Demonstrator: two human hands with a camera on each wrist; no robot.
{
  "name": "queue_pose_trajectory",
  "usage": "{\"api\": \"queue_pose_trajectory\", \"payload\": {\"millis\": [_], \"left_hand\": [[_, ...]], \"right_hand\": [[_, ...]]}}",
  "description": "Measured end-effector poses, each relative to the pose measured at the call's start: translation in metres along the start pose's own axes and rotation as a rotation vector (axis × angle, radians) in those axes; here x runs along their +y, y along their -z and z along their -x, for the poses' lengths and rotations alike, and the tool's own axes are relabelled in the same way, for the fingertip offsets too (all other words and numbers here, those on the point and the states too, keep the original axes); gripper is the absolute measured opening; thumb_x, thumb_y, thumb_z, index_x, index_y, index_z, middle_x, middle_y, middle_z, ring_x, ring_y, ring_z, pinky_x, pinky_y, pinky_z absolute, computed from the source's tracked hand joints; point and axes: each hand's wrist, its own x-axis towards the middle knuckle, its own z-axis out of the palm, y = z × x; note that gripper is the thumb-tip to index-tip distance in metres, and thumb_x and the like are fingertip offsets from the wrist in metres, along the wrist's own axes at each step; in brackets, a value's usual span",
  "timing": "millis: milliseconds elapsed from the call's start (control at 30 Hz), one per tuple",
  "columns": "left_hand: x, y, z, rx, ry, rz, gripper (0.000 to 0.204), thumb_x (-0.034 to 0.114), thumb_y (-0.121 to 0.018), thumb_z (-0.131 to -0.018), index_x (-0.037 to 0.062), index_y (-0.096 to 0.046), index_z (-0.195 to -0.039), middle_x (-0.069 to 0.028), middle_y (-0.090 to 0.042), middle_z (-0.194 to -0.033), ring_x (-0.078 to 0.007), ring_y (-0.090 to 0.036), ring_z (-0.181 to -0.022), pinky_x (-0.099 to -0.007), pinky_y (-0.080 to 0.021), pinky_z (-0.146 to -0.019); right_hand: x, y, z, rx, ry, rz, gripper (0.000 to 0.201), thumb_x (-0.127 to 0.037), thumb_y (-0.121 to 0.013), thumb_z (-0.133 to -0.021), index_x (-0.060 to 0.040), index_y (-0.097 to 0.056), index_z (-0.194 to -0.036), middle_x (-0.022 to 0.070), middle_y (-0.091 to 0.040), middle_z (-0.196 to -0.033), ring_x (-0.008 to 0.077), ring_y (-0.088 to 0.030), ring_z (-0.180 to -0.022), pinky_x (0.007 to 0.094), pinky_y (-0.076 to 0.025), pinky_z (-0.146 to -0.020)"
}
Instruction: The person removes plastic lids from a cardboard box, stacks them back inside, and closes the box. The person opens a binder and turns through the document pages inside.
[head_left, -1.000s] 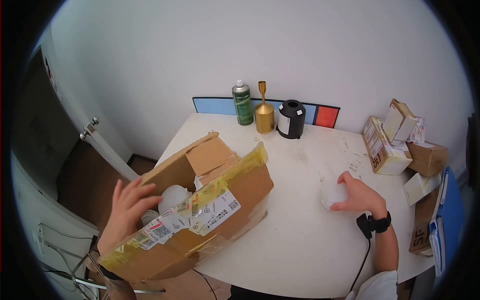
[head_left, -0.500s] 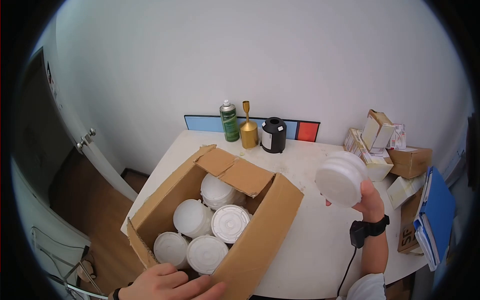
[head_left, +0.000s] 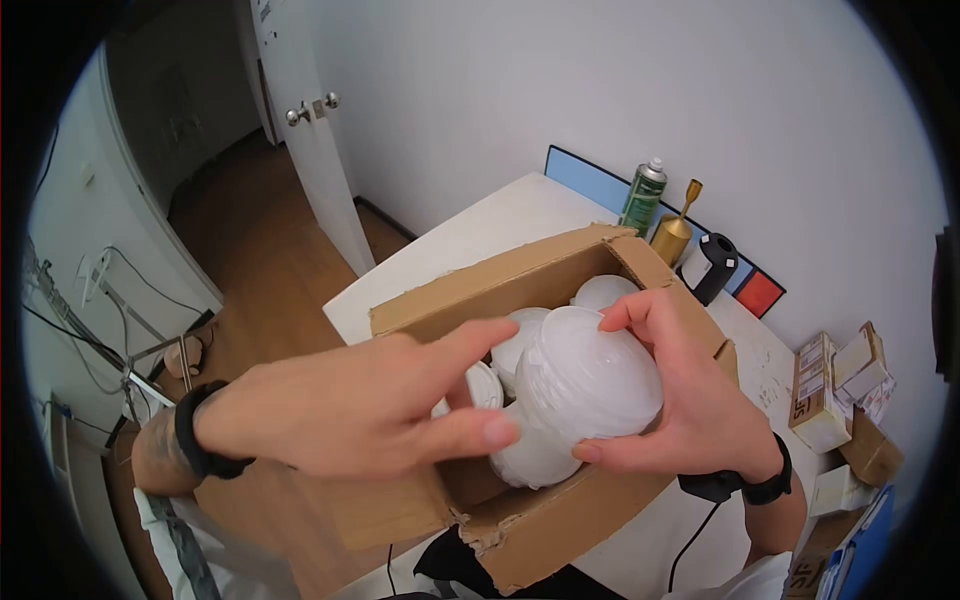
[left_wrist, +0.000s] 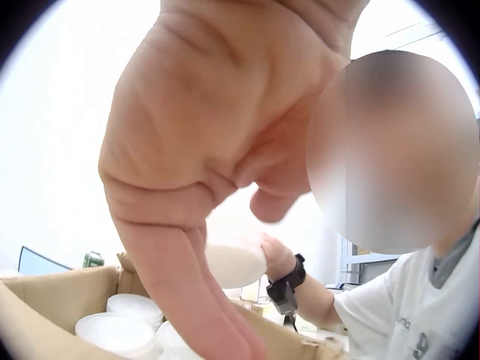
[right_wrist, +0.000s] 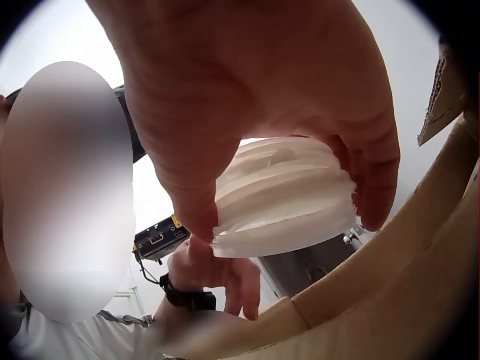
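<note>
The stacked tubs [head_left: 605, 370] are milky, translucent white, patterned with ribbed bands; the box [head_left: 570, 515] is cardboard brown. The surface [head_left: 450, 240] is white, speckled with darker smudges. The spray can [head_left: 643, 200] shows green beneath a white cap, the candlestick [head_left: 672, 235] gold, the canister [head_left: 712, 262] black with white patches. The black-edged panel [head_left: 590, 180] pairs light blue with red; the folder [head_left: 862, 548] is blue, the wristbands [head_left: 197, 430] black.
</note>
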Motion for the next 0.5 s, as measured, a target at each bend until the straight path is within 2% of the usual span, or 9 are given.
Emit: {"api": "queue_pose_trajectory", "payload": {"millis": [67,133,167,267,333,400,467,500], "left_hand": [[-0.007,0.005,-0.019,0.074,0.103,0.521,0.075,0.042,-0.058,-0.106,0.0002,-0.023,-0.158,-0.0103,-0.066,-0.117,-0.0209,-0.07,-0.096,-0.0361,-0.061,-0.081],[-0.023,0.009,-0.034,0.075,0.063,0.603,0.074,0.041,-0.058,-0.105,0.0008,-0.025,-0.158,-0.011,-0.064,-0.12,-0.0201,-0.07,-0.098,-0.0352,-0.061,-0.085],[-0.031,0.01,-0.04,0.056,0.011,0.683,0.072,0.04,-0.059,-0.105,0.0013,-0.027,-0.157,-0.0118,-0.062,-0.123,-0.0193,-0.069,-0.1,-0.0343,-0.061,-0.088],[-0.049,0.012,-0.041,-0.005,-0.068,0.771,0.069,0.037,-0.062,-0.104,0.0029,-0.03,-0.156,-0.0147,-0.062,-0.124,-0.018,-0.068,-0.104,-0.0334,-0.06,-0.092],[-0.054,0.009,-0.046,-0.002,-0.08,0.758,0.069,0.034,-0.064,-0.104,0.0031,-0.031,-0.156,-0.0142,-0.06,-0.128,-0.0187,-0.066,-0.109,-0.0345,-0.06,-0.092],[-0.051,0.005,-0.05,0.011,-0.099,0.744,0.068,0.031,-0.065,-0.103,0.0033,-0.031,-0.155,-0.0137,-0.059,-0.132,-0.0193,-0.065,-0.113,-0.0356,-0.06,-0.092],[-0.044,-0.001,-0.052,0.002,-0.024,0.834,0.069,0.035,-0.072,-0.099,0.0011,-0.039,-0.149,-0.0122,-0.062,-0.122,-0.0183,-0.066,-0.105,-0.0322,-0.06,-0.089],[-0.046,0.0,-0.051,0.008,-0.024,0.833,0.069,0.035,-0.072,-0.099,0.0011,-0.039,-0.149,-0.0122,-0.062,-0.122,-0.0183,-0.066,-0.105,-0.0322,-0.06,-0.089]], "right_hand": [[-0.006,-0.018,-0.014,-0.01,0.022,0.021,0.081,-0.023,-0.093,-0.07,-0.0059,-0.037,-0.125,0.0128,-0.052,-0.121,0.0213,-0.055,-0.114,0.0341,-0.046,-0.099],[-0.003,-0.032,-0.022,0.133,0.119,0.11,0.072,-0.029,-0.091,-0.075,-0.0033,-0.04,-0.118,0.0198,-0.057,-0.109,0.0308,-0.064,-0.098,0.0393,-0.053,-0.085],[0.0,-0.033,-0.024,0.132,0.123,0.103,0.072,-0.029,-0.091,-0.075,-0.0033,-0.04,-0.118,0.0198,-0.057,-0.109,0.0308,-0.064,-0.098,0.0393,-0.053,-0.085],[0.016,-0.027,-0.026,0.132,0.025,0.017,0.069,-0.029,-0.092,-0.076,-0.0056,-0.039,-0.114,0.0178,-0.058,-0.11,0.0277,-0.064,-0.1,0.0377,-0.054,-0.085],[0.032,-0.026,-0.025,0.13,-0.034,-0.312,0.068,-0.026,-0.092,-0.076,-0.0076,-0.038,-0.114,0.0147,-0.058,-0.112,0.023,-0.063,-0.104,0.0359,-0.053,-0.086],[0.034,-0.032,-0.024,0.119,-0.005,-0.321,0.069,-0.025,-0.093,-0.076,-0.0083,-0.038,-0.113,0.0133,-0.057,-0.114,0.0209,-0.061,-0.106,0.0352,-0.053,-0.088],[0.035,-0.038,-0.024,0.105,0.032,-0.33,0.069,-0.024,-0.094,-0.075,-0.0089,-0.038,-0.113,0.012,-0.056,-0.116,0.0189,-0.06,-0.109,0.0345,-0.052,-0.09],[0.036,-0.041,-0.024,0.114,0.047,-0.407,0.07,-0.024,-0.094,-0.075,-0.0087,-0.038,-0.114,0.0112,-0.056,-0.118,0.0186,-0.059,-0.111,0.0343,-0.051,-0.092]]}}
